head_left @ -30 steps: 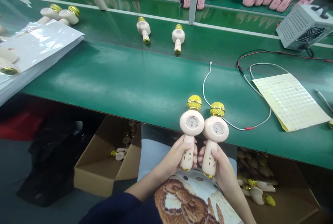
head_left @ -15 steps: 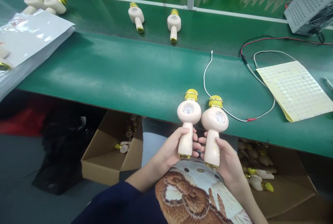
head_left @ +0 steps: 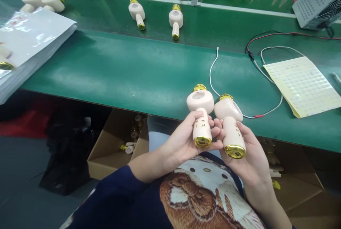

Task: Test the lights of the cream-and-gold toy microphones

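Note:
My left hand grips the handle of a pale pink toy microphone with a gold head and gold base. My right hand holds a second pale pink microphone of the same kind beside it. Both are tipped forward, heads pointing away over the edge of the green bench, gold bases toward me. The two microphones sit close side by side, above my lap.
Two more microphones lie further back on the green belt, others at far left. A stack of plastic bags lies left. A yellow sticker sheet, white cable and grey fan box are right. Cardboard boxes sit under the bench.
Both microphones have tilted forward from upright, so their gold bases now face me. My hands shifted slightly up and right.

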The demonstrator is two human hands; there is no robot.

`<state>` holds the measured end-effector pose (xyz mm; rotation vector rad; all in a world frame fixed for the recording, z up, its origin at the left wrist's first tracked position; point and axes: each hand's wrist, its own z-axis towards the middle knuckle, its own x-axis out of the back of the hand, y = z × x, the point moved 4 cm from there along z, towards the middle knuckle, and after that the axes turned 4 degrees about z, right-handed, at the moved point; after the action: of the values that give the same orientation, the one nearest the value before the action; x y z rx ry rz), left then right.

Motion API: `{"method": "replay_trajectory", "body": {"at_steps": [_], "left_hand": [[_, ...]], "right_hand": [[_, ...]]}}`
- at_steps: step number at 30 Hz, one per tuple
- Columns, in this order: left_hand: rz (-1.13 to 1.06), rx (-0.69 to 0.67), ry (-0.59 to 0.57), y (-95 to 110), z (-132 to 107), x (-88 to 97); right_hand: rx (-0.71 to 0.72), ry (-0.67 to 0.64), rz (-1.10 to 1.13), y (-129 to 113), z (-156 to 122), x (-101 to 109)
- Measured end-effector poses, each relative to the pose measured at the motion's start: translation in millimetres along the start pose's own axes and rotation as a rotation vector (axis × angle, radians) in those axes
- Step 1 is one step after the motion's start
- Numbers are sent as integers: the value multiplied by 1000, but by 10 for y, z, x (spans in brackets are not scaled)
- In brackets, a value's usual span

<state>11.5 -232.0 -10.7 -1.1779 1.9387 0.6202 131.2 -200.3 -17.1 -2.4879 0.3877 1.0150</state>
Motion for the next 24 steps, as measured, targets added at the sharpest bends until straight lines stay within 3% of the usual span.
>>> {"method": "replay_trajectory", "body": {"at_steps": [6,10,13,16,24], "left_hand": [[1,-24,-29,-46,-31,50],[60,-102,-185,-86,-68,133],[150,-142,-363,-124,-95,191],[178,-85,-507,-202,-106,227],[64,22,-624,-435,23,451]], "right_hand": [[47,8,-18,30,-32,11],[86,21,-80,39,-100,85],[146,5,-197,56,-146,170],[163,-109,-245,123,-153,213],[28,-419,-108,363,-96,358]]}}
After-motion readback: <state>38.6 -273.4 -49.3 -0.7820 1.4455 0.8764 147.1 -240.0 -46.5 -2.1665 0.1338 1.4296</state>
